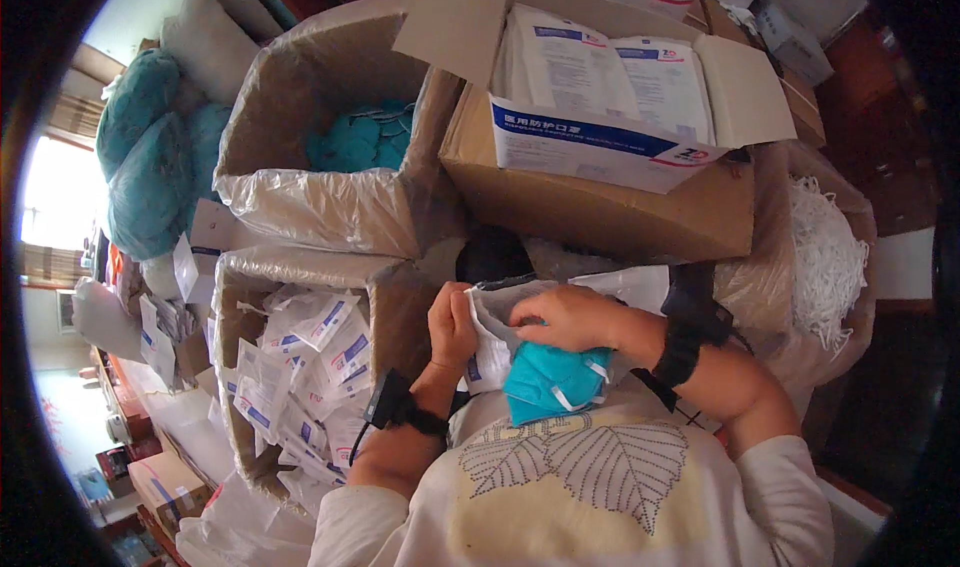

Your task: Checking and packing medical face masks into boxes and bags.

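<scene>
My left hand (453, 325) is closed on the edge of a white packaging pouch (489, 355), holding it upright in front of my chest. The pouch's mouth gapes toward my right hand (578, 319), whose bent fingertips are at the opening. Beneath that hand's palm and fingers is a teal folded face mask (550, 382) with white straps, gripped by its upper part. My right hand hides where the mask meets the fingers. Behind the right hand lies another flat white pouch (635, 285), apart from it.
A lined carton (222, 317) at left holds several filled pouches. Behind it, another lined carton (310, 202) contains teal masks. An open printed box (600, 147) of white packets sits on a brown carton (620, 212). White straps (828, 257) fill a bag at right.
</scene>
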Demonstrator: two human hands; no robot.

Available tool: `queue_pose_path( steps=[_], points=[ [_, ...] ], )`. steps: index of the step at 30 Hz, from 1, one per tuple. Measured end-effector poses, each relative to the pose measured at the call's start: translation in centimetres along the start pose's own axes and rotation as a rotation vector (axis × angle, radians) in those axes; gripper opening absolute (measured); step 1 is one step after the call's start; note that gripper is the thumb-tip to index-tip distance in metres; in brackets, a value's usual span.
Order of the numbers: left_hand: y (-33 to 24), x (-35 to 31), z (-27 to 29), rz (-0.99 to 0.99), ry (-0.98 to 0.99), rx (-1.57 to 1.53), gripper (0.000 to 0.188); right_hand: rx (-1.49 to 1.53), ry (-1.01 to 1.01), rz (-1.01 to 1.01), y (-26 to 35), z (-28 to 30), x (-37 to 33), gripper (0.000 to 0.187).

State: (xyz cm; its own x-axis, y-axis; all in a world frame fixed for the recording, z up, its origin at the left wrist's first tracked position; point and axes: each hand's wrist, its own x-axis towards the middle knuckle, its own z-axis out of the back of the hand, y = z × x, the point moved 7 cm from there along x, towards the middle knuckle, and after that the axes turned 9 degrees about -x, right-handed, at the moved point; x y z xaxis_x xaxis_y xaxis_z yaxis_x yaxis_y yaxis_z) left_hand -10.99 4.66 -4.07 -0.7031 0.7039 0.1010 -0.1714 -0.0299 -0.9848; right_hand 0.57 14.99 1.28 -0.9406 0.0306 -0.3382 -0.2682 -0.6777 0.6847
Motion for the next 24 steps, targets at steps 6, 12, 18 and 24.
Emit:
queue_pose_path(
  steps=[6, 12, 18, 24],
  points=[
    [0.0, 0.0, 0.3, -0.023, -0.024, -0.025, 0.027, 0.063, -0.071, -0.001, 0.9, 0.1, 0.6, 0.024],
    [1.2, -0.4, 0.2, 0.032, -0.025, -0.081, 0.028, 0.182, -0.009, 0.027, 0.1, -1.2, 0.4, 0.026],
    [0.8, -0.3, -0.2, 0.021, -0.027, -0.019, 0.025, 0.409, 0.112, -0.177, -2.9, -3.3, 2.0, 0.03],
    [1.7, -0.8, -0.3, 0.105, -0.007, 0.032, 0.021, -0.011, -0.06, -0.21, -1.4, -2.2, 1.5, 0.034]
  ],
)
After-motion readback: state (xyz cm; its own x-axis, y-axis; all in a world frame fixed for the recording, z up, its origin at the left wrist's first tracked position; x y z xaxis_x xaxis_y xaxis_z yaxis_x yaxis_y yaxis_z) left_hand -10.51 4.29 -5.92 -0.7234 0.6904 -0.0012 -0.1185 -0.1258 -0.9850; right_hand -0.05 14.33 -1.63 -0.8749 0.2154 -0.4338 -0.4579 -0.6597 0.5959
